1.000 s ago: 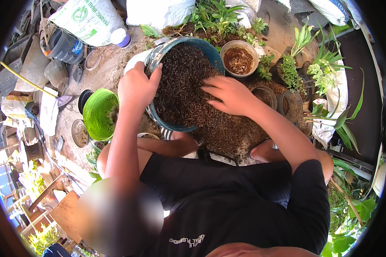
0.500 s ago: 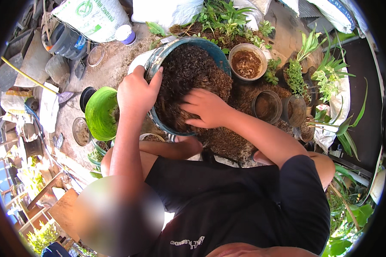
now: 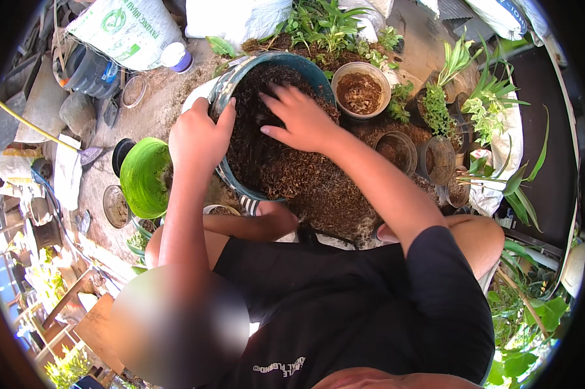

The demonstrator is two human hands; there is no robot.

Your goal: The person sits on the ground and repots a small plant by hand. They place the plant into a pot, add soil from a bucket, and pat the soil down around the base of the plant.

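Observation:
A large teal bucket is tipped toward me, with dark, crumbly potting mix inside it and across its lower lip. My left hand grips its left rim, the thumb over the edge and the other fingers mostly hidden outside. Inside the bucket, my right hand rests on the mix with its fingers spread and slightly blurred; nothing shows in its grasp. From the lip, loose brown mix lies heaped on the ground in front of my legs.
A bright green basin stands left of the bucket. To the right are a cream pot with brown contents, several clear plastic pots and potted plants. Uprooted leafy plants and white sacks lie at the back.
My right hand has moved farther up into the bucket, away from the lower lip. More loose mix shows at the lip and on the ground. My left hand keeps its hold on the rim.

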